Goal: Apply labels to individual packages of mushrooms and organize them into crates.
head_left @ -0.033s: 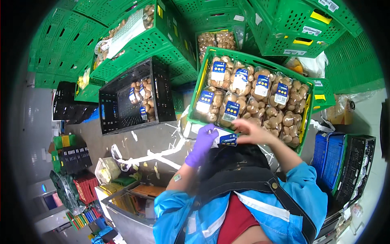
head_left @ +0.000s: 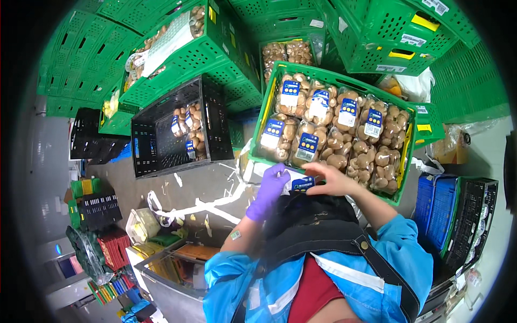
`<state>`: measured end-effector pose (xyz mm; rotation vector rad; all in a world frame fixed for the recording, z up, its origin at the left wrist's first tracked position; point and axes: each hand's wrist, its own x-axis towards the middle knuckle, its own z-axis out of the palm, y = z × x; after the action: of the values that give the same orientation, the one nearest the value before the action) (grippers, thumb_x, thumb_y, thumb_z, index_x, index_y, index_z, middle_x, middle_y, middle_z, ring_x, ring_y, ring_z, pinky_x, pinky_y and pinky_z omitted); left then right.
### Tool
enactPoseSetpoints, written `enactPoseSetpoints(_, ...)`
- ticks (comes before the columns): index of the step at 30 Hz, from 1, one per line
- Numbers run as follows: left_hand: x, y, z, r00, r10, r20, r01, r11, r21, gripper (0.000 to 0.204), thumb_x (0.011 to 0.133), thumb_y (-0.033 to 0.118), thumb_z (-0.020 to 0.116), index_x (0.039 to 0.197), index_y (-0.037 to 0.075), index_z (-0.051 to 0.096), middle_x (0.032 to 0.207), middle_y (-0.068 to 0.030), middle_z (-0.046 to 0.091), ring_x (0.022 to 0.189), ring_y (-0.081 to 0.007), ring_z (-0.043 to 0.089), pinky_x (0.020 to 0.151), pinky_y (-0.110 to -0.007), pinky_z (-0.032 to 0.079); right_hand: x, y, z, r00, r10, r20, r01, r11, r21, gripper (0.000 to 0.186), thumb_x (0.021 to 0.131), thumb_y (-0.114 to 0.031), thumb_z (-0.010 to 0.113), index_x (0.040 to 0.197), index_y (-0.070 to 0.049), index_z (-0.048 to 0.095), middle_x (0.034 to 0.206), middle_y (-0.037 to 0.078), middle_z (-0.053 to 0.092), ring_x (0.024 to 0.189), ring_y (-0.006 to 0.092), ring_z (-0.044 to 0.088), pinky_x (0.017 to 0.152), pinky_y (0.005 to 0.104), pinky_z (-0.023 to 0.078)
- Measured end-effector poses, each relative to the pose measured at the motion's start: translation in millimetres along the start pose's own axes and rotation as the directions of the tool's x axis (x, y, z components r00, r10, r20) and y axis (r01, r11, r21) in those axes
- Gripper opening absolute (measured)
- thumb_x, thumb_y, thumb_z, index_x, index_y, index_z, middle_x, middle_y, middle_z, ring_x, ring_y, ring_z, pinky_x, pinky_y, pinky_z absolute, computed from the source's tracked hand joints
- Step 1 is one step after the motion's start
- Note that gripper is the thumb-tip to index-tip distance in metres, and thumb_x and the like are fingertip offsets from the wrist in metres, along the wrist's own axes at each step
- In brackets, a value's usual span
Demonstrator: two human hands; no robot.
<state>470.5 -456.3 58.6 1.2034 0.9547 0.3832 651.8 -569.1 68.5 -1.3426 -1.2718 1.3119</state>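
My left hand (head_left: 272, 184), in a purple glove, is closed on blue-and-white labels (head_left: 301, 184) just in front of my dark apron. The bare right hand (head_left: 335, 180) meets the labels' right end, its thumb below and fingers above; the exact contact is partly hidden. Beyond both hands, a green crate (head_left: 335, 78) with yellow handles is tilted and filled with film-wrapped packs of brown mushrooms. Several packs on its left bear a blue-and-white label, such as the mushroom pack (head_left: 322, 134) nearest my hands. Packs on the right, like this mushroom pack (head_left: 385, 171), show none.
At the left, a black crate (head_left: 161, 157) holds a few labelled mushroom packs. Stacked green crates (head_left: 237, 70) line the back. Blue and black crates (head_left: 439, 204) stand at the right. White strips (head_left: 207, 207) and scraps lie on the floor, beside a white bin (head_left: 141, 226).
My right hand has shifted slightly, its fingers moving off the front label of the nearest pack and spreading around the labels' end. The left hand stays in place.
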Motion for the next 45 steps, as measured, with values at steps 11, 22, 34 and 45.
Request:
enactPoseSetpoints(11, -19.9, -34.7, -44.8, 0.995, -0.003, 0.097, -0.022, 0.966, 0.258, 0.022, 0.076, 0.003, 0.051, 0.096, 0.007, 0.057, 0.075, 0.0009, 0.052, 0.064, -0.0058, 0.045, 0.057, -0.021, 0.040, -16.4, 35.5, 16.7, 0.880, -0.238, -0.412, 0.107, 0.943, -0.315, 0.017, 0.073, -0.014, 0.069, 0.088, -0.007, 0.064, 0.072, 0.003, 0.062, 0.063, 0.0092, 0.057, 0.055, 0.0285, 0.045)
enactPoseSetpoints(22, -34.0, -43.1, -76.4, 0.961, -0.105, 0.256, 0.009, 0.936, 0.351, 0.013, 0.074, 0.011, 0.065, 0.085, 0.005, 0.061, 0.077, -0.0034, 0.059, 0.065, -0.0105, 0.054, 0.056, -0.023, 0.044, -0.6, 151.7, -52.0, 0.741, 0.280, -0.611, -0.356, 0.934, -0.004, 0.068, 0.045, -0.013, 0.084, 0.101, -0.004, 0.047, 0.092, 0.011, 0.056, 0.086, 0.0229, 0.058, 0.071, 0.0339, 0.049)
enactPoseSetpoints(34, -37.2, 19.6, -49.1, 0.960, -0.203, 0.192, 0.190, 0.978, 0.080, 0.009, 0.080, 0.004, 0.052, 0.088, 0.002, 0.054, 0.093, -0.0084, 0.063, 0.081, -0.0143, 0.059, 0.075, -0.024, 0.046, 8.1, 109.5, -35.7, 0.771, 0.138, -0.622, -0.522, 0.696, -0.493, 0.088, 0.051, -0.019, 0.082, 0.127, -0.013, 0.037, 0.109, 0.016, 0.041, 0.099, 0.0355, 0.052, 0.080, 0.0413, 0.047)
enactPoseSetpoints(45, 4.3, 34.3, -33.7, 0.926, 0.047, 0.374, -0.020, 0.997, -0.075, 0.012, 0.070, -0.001, 0.060, 0.082, 0.001, 0.060, 0.094, -0.0129, 0.063, 0.090, -0.0187, 0.059, 0.081, -0.029, 0.047, 2.5, -1.6, 22.1, 0.995, 0.055, -0.088, -0.047, 0.996, 0.081, 0.063, 0.072, -0.019, 0.074, 0.127, -0.010, 0.044, 0.100, 0.006, 0.056, 0.098, 0.0160, 0.052, 0.084, 0.0318, 0.044)
